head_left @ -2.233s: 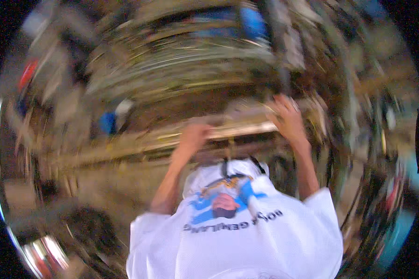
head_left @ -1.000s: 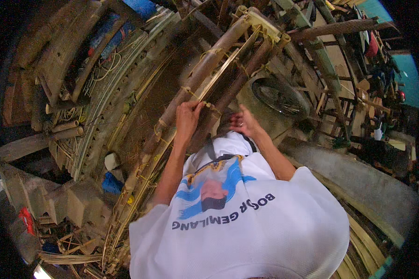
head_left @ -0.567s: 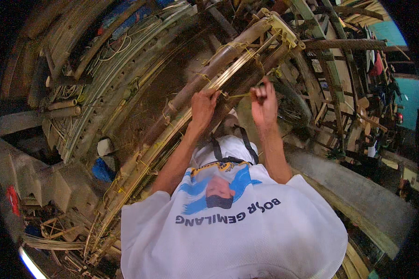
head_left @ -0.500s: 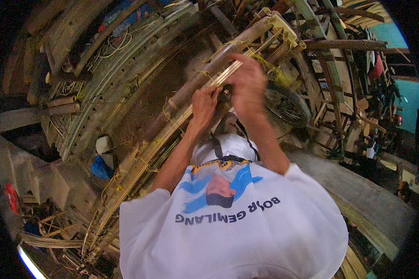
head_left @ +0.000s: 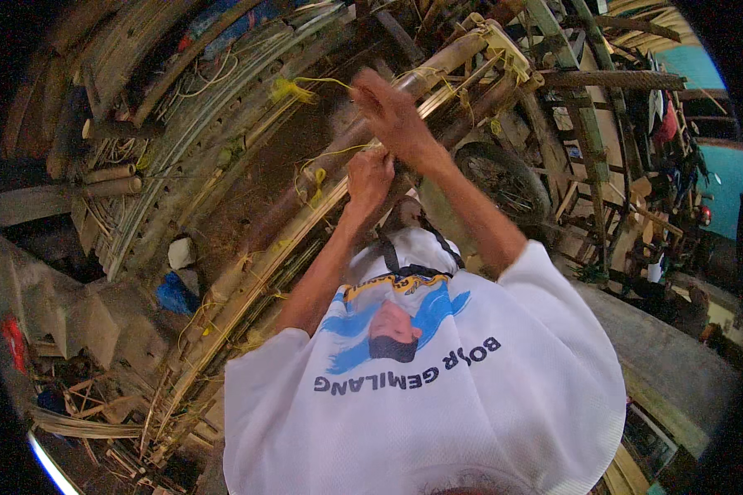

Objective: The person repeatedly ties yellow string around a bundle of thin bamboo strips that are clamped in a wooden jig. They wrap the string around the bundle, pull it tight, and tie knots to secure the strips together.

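Note:
A long bundle of bamboo poles and thin strips [head_left: 305, 227] runs slantwise from lower left to upper right, bound at intervals with yellow twine [head_left: 319, 186]. My left hand [head_left: 370, 176] is closed at the pale strips along the bundle's near side; what lies inside its fingers is partly hidden. Just above it, my right hand [head_left: 394, 118] is raised over the thick pole, fingers pressed together. From its fingertips a yellow strand trails leftward to a frayed yellow tuft [head_left: 293, 91]. Another yellow strand passes from the pole to the top of my left hand.
A spoked wheel [head_left: 504, 183] stands right of my right forearm. Wooden frames [head_left: 586, 124] rise at the right. Curved lengths of wood or bamboo [head_left: 190, 124] lie at the upper left. A blue bag [head_left: 177, 294] sits beside concrete blocks. The bundle's far end rests near a pale block [head_left: 506, 51].
My right hand has swung left and up across the pole, drawing the yellow strand out with it. My left hand stays at nearly the same place on the strips.

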### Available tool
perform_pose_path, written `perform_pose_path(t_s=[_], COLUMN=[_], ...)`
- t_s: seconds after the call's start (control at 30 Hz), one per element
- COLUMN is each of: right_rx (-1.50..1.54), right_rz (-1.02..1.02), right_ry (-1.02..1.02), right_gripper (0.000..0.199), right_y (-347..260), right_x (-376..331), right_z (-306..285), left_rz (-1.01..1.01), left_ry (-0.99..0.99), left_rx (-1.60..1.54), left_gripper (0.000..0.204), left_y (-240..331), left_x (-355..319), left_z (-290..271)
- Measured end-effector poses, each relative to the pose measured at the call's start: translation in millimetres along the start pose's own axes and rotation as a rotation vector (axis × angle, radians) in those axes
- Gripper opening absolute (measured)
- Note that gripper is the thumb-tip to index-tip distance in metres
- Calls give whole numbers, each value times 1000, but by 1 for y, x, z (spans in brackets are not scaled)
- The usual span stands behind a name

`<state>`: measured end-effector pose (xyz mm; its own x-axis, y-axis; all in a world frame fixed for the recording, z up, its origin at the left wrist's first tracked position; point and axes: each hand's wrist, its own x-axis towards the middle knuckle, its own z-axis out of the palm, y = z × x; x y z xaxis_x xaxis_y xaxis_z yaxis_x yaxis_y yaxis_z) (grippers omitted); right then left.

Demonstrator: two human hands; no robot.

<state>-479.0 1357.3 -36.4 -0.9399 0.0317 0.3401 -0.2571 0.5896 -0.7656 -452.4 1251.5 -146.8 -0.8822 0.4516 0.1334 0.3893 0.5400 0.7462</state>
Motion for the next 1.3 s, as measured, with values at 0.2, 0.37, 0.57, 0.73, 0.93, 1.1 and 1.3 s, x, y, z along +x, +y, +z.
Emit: perform_pose_path(t_s=[0.2, 0.37, 0.57, 0.73, 0.93, 1.1, 1.3], right_rx=[1630, 1833, 1854, 1774, 352, 1433, 1944], right_rz=[840, 996, 914, 1106, 1284, 1156, 556], right_ry=[898, 1088, 1059, 892, 200, 889, 1633], right_gripper=[14, 16, 19, 18, 48, 39, 18], right_y=[112, 118, 128, 133, 149, 179, 208], right_x=[-188, -181, -206, -196, -216, -137, -147], right_z=[7, 23, 19, 48, -35, -61, -103], left_rz=[-39, 29, -359, -736, -235, 214, 114], left_ry=[-44, -153, -205, -302, -280, -428, -190], left_rx=[-111, -438, -1241, -1245, 247, 85, -93], left_gripper=[22, 25, 28, 31, 51, 33, 30], left_y=[22, 4, -4, -104, 35, 79, 52], left_x=[-8, 16, 114, 142, 148, 134, 138], left_z=[-5, -22, -50, 5, -62, 41, 92])
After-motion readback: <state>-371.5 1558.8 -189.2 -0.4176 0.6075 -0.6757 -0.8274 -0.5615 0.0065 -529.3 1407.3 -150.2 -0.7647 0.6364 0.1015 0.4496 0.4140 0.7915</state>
